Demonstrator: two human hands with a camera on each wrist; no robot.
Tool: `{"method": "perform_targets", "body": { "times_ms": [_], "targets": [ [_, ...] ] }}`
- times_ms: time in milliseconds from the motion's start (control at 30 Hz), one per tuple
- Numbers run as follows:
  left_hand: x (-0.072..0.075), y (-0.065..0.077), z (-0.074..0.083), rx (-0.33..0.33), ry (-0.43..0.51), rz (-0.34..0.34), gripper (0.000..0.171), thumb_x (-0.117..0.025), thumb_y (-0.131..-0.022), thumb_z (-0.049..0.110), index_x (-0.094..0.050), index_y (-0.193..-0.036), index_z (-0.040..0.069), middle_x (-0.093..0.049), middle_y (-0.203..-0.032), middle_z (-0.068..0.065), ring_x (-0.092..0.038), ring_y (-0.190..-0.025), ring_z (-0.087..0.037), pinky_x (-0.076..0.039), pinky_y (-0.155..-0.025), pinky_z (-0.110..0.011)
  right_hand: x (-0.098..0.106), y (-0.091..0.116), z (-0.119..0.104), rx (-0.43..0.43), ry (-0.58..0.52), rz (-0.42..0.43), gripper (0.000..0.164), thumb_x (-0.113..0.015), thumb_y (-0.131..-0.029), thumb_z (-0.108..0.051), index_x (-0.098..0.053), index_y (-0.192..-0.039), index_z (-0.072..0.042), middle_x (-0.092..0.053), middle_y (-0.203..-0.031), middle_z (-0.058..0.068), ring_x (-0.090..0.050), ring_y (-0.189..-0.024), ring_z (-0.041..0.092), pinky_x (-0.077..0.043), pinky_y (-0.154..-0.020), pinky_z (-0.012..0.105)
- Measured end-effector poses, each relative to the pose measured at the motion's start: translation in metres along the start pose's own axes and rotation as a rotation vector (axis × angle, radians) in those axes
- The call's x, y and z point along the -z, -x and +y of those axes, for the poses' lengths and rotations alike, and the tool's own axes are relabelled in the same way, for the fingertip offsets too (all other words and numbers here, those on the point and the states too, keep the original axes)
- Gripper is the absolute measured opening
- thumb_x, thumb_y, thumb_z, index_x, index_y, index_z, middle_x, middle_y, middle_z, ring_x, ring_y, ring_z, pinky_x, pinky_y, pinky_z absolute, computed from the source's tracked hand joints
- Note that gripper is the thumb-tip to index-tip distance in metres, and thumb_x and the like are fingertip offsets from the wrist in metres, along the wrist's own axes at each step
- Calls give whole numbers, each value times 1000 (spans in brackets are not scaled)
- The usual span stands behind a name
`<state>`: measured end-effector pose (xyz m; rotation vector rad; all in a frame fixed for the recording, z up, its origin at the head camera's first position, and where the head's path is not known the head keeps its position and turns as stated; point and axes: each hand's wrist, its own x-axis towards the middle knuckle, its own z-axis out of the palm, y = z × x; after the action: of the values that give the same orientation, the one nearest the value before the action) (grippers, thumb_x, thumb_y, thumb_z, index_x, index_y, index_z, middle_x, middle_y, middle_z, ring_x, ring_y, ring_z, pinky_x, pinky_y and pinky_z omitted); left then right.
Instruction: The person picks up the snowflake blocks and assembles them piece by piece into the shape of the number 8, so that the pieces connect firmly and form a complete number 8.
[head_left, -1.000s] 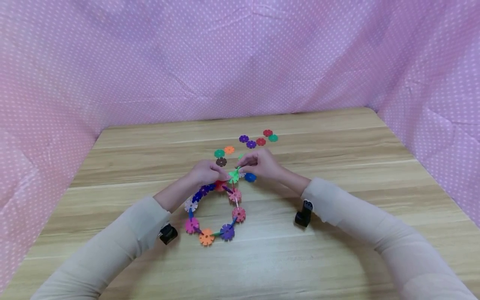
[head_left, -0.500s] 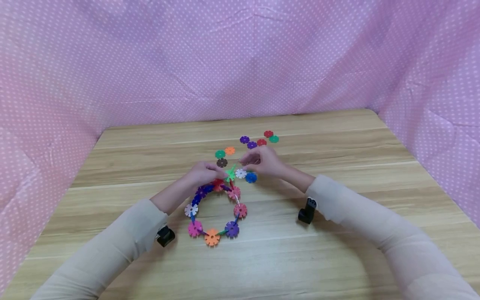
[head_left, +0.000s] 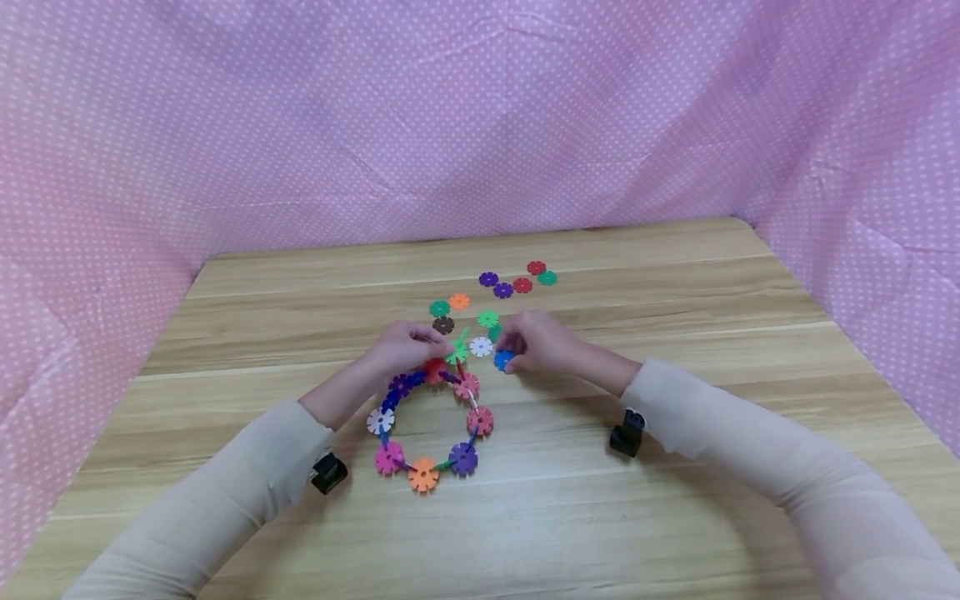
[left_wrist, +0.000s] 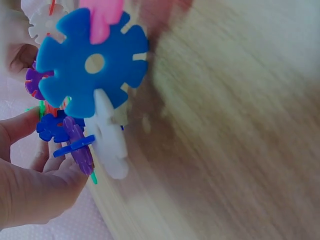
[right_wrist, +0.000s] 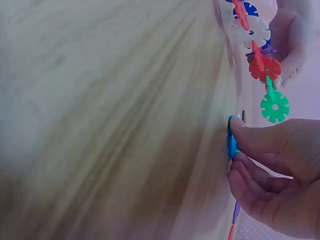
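Note:
A ring of slotted snowflake discs in several colours lies before me, with an orange disc (head_left: 423,475) at its near side. My left hand (head_left: 405,346) pinches the far side of this ring, close to a light green disc (head_left: 456,352). Just right of it, my right hand (head_left: 542,343) is at a loose blue disc (head_left: 502,361). In the right wrist view that blue disc (right_wrist: 231,137) stands on edge between thumb and fingers. The left wrist view has a linked blue disc (left_wrist: 70,65) and a white disc (left_wrist: 107,145) close to the camera, partly covering the hand.
Between the hands lies a loose white disc (head_left: 481,347), with a green disc (head_left: 487,318) behind it. Farther back are a brown disc (head_left: 443,325), an orange disc (head_left: 459,301), purple discs (head_left: 503,290) and red discs (head_left: 522,285). Pink dotted cloth (head_left: 480,125) hangs behind the wooden table (head_left: 637,517).
My right hand has left the light green end of the ring, moved right and towards me, and taken hold of the blue disc. My left hand keeps its grip, nearly still.

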<state>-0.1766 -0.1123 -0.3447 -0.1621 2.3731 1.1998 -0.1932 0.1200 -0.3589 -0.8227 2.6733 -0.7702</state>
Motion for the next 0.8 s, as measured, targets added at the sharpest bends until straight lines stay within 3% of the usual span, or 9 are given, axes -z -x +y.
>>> {"method": "perform_targets", "body": {
  "times_ms": [200,433,633,800],
  "targets": [
    [2,1,0,-26,11,-22,23,-67,-91,25,-70,-109,11,-61,-125,-8,-55,-107,-19,-48,-85,-25,4,3,0,-13,-3,-40,23,-84,-72,-15,-68,-86,-7,-69,-82,4,-61,-74,11,-54,-67,20],
    [3,2,0,-53,35,-50,22,-66,-92,21,-69,-108,6,-62,-119,-8,-57,-98,-15,-50,-79,-21,8,0,0,-65,-132,-50,16,-80,-76,-9,-72,-90,-6,-71,-77,5,-62,-66,10,-55,-62,21],
    [3,1,-2,-69,14,-51,22,-65,-92,21,-69,-108,6,-64,-114,-7,-56,-97,-15,-48,-81,-22,9,-10,-1,-159,-332,12,15,-77,-79,-7,-73,-92,0,-75,-82,13,-67,-61,13,-60,-61,29],
    [3,2,-1,-63,6,-56,23,-65,-92,21,-68,-110,5,-64,-112,-7,-57,-98,-16,-48,-85,-25,10,-15,-4,-212,-387,79,15,-76,-80,-8,-74,-93,-1,-75,-88,15,-71,-65,16,-61,-63,30]
  ]
}}
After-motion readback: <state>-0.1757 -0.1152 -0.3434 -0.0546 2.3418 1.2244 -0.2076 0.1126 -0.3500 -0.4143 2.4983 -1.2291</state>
